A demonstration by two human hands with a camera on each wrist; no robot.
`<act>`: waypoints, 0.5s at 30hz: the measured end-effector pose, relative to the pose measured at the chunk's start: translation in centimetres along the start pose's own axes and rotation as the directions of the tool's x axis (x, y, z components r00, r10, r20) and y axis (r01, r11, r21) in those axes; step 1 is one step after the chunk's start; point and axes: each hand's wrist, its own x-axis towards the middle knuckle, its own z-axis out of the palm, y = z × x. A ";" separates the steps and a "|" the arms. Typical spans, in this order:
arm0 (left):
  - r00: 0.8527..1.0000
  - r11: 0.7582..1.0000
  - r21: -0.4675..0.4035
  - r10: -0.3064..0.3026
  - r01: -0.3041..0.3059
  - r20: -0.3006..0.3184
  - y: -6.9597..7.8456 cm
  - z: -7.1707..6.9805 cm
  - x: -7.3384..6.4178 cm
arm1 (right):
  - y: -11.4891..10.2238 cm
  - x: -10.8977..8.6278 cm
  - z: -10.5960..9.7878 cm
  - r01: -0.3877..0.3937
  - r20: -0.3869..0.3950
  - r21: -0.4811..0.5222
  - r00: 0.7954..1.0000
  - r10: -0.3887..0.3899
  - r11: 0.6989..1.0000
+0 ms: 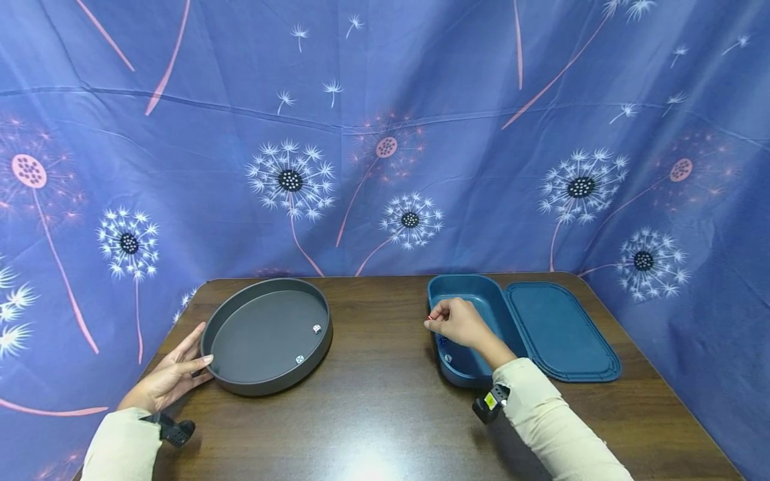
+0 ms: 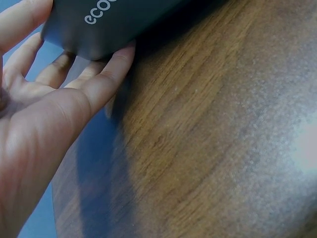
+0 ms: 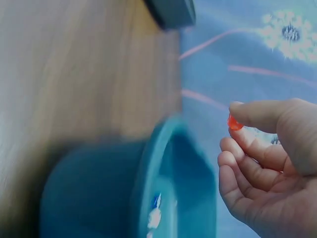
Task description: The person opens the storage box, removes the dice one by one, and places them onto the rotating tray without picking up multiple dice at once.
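My left hand (image 1: 170,375) touches the outer side of a round dark grey pan (image 1: 265,334), its fingers fairly straight and spread along the wall. Two white dice, one die (image 1: 317,329) near the right wall and another die (image 1: 299,359) near the front, lie inside. Over the left rim of a blue lidless box (image 1: 511,327), my right hand (image 1: 460,325) pinches a small red die (image 3: 235,123) between thumb and index finger, the other fingers curled. A dark blue die (image 1: 443,341) and a white die (image 1: 448,359) lie in the box.
A flat blue lid (image 1: 565,331) lies against the box's right side. Everything stands on a brown wooden table (image 1: 373,387), with a blue dandelion-print cloth (image 1: 361,167) hanging behind it. Each wrist carries a small black camera.
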 end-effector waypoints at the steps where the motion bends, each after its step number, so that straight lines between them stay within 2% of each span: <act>1: 1.000 1.000 0.008 -0.004 0.004 -0.005 0.0 0.0 0.0 | -0.6 0.3 0.2 0.006 -0.004 0.005 1.000 -0.006 1.000; 7: 1.000 1.000 -0.021 0.012 -0.012 0.011 0.0 0.0 0.0 | -4.5 1.7 1.8 0.036 -0.024 0.023 0.999 -0.035 0.999; 15: 1.000 0.999 -0.046 0.018 -0.017 0.019 0.0 0.1 0.0 | -8.2 2.9 4.5 0.104 -0.051 0.031 0.993 -0.103 0.994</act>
